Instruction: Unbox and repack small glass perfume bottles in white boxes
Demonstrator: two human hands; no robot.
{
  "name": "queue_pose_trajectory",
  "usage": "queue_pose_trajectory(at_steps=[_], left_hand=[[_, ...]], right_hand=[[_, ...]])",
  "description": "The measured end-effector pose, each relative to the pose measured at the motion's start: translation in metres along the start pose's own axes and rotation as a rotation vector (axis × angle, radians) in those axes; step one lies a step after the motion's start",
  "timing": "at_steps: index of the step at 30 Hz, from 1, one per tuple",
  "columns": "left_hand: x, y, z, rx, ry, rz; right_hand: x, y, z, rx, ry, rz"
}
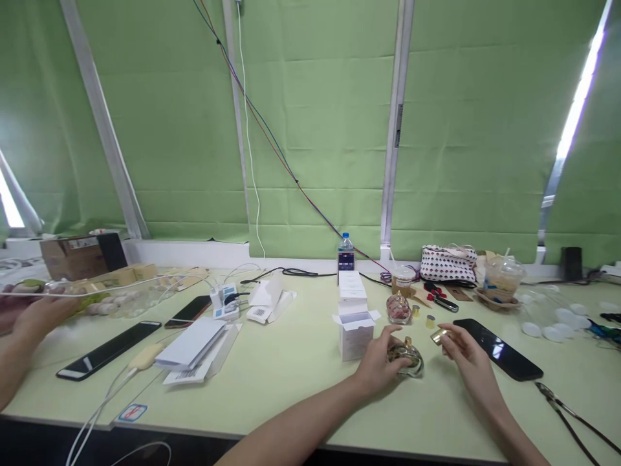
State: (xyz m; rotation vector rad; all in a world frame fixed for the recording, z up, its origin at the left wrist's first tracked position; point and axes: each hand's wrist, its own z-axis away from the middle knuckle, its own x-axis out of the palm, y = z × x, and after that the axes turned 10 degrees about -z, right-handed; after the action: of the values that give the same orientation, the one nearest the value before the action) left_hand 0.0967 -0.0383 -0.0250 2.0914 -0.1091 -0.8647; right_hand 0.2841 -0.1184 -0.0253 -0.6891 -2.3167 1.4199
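My left hand is closed round a rounded glass perfume bottle with a gold neck, which rests on the pale table. In my right hand, a small gold cap is pinched between thumb and fingers, a short way right of the bottle and apart from it. Just behind my left hand stands a white box with its top flaps spread. A second glass bottle, pinkish with a gold top, stands beyond. Two small gold-coloured pieces are near it.
A black phone and pliers lie to the right. Drink cups and a patterned pouch stand behind. Leftward are folded white cartons, a power strip, cables and another person's hand.
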Motion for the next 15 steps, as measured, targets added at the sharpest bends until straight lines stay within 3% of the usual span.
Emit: queue_pose_trajectory(at_steps=[6, 15], left_hand=[[0.003, -0.008, -0.004, -0.033, -0.125, 0.004], [0.006, -0.016, 0.0, 0.036, -0.333, 0.063]], right_hand=[[0.024, -0.003, 0.01, 0.081, 0.045, -0.279], [0.022, 0.0, 0.013, 0.163, 0.063, -0.38]])
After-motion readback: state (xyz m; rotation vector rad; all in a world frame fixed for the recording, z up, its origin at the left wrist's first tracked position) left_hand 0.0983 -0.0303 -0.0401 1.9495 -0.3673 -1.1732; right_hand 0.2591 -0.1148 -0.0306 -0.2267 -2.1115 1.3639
